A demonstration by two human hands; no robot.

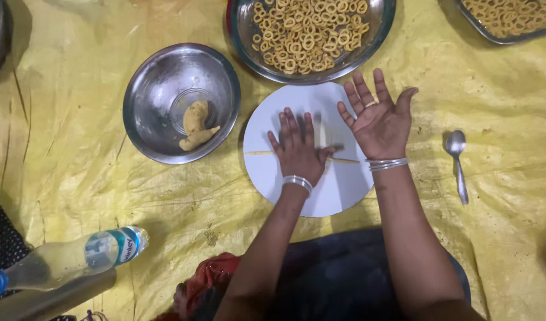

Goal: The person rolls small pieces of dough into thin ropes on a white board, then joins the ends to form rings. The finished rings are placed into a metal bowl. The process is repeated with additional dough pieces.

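- My left hand lay flat, palm down, fingers spread, pressed on a thin dough rope that ran left to right across the white board.
- Rope ends showed on either side of that hand; the middle was hidden under the palm.
- My right hand was open, palm up, fingers splayed, clamped on nothing, raised over the board's right edge.
- Hands were apart, right one just right of and a bit farther than the left.
- Silver bangles on both wrists.
- Board sat at the centre of the yellow sheet.
- Left of the board: a steel bowl with two lumps of dough in it.
- Far of the board, touching or nearly so: a big steel bowl full of dough rings.
- Far right corner: a tray with more rings, cut off by the frame.
- Right of the board, well apart: a spoon lying flat, bowl end far.
- Near left: a plastic bottle on its side, blue cap, pale liquid inside.
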